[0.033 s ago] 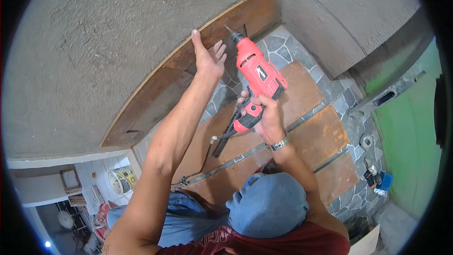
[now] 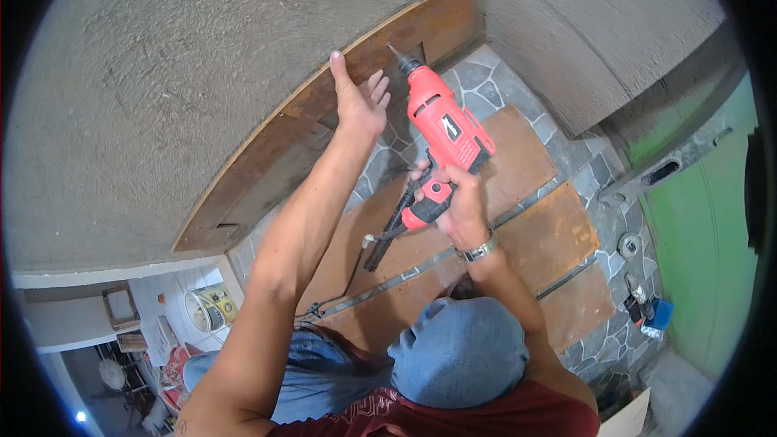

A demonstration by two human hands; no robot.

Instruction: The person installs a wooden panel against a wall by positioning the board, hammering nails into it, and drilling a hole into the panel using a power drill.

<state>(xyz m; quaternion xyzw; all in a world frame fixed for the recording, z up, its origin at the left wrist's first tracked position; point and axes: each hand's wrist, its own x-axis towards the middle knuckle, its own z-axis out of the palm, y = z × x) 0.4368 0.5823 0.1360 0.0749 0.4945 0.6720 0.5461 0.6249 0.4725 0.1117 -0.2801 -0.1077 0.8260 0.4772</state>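
My left hand (image 2: 362,101) is raised with its fingers apart and palm up, its thumb at the top edge of a long brown board (image 2: 447,12) along the grey textured wall. My right hand (image 2: 457,202) grips a red corded drill (image 2: 441,125) by its black and red handle; a steel watch is on that wrist. The drill's bit (image 2: 392,50) points at the board just right of my left hand; I cannot tell whether it touches. A dark bar (image 2: 376,252) lies behind the drill's handle, beside the cord.
Brown panels (image 2: 550,235) lie on the stone-patterned floor. At right are a green surface (image 2: 700,259), a metal level (image 2: 664,170), a tape roll (image 2: 628,244) and small tools with a blue item (image 2: 660,313). Lower left, a bucket (image 2: 209,307) stands among clutter. A grey block wall (image 2: 583,48) forms the corner.
The drill and my right hand sit very slightly lower and further right in the picture. My left hand looks almost the same.
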